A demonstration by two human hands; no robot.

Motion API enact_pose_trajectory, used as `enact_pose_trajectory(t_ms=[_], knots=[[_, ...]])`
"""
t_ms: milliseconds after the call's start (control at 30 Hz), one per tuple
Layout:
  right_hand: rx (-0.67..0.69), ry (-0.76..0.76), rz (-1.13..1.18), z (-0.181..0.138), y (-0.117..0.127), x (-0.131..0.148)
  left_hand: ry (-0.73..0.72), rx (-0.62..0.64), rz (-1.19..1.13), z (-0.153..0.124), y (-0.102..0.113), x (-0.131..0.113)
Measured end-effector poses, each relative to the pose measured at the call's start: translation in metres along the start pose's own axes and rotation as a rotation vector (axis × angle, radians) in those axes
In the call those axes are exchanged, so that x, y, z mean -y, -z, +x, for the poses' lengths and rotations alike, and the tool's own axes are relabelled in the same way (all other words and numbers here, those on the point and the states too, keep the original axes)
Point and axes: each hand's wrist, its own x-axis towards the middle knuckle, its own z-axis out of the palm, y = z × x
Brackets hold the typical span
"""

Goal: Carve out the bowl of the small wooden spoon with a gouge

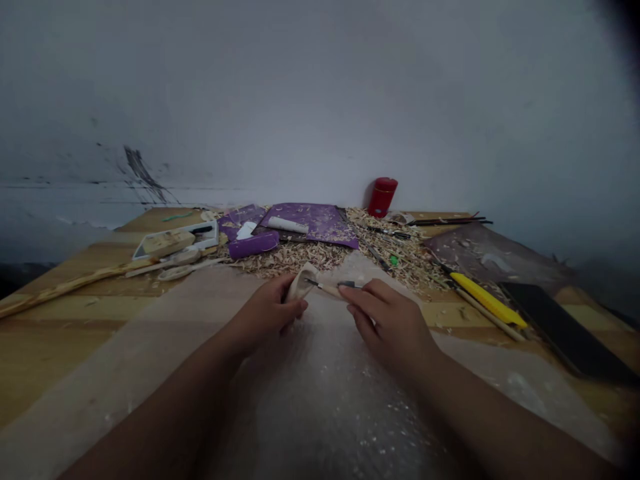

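Observation:
My left hand (267, 305) is closed around the pale wooden bowl (300, 281) of what looks like a carved spoon, its hollow turned toward the right. My right hand (393, 320) grips a slim carving tool (349, 285) between thumb and fingers. The tool's thin dark metal tip reaches into the hollow of the wood. Between the hands runs a pale wooden shaft; whether it belongs to the spoon or the tool I cannot tell. Both hands are above a sheet of translucent bubble wrap (320, 387) spread over the table.
Wood shavings (295, 257) heap behind the hands, around purple sheets (320, 223) and a purple roll (253, 245). At left are a white tray (215, 233), wooden spoons (185, 269) and a long stick (65, 288). A yellow cutter (487, 299), black phone-like slab (565, 327) and red canister (383, 197) are rightward.

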Motion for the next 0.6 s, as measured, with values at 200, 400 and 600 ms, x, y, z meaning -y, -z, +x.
enact_pose_trajectory(t_ms=[200,400,600], knots=[[0.011,-0.005,-0.076,0.0005,0.0003,0.0030,0.012,-0.032,0.017,-0.0028,-0.0025,-0.0019],[0.167,0.010,-0.060,-0.0015,0.0031,0.0090,0.030,-0.074,0.065,0.0005,-0.0037,0.0056],[0.119,-0.015,-0.051,-0.0007,0.0080,0.0088,0.047,-0.102,0.073,0.0018,-0.0045,0.0066]])
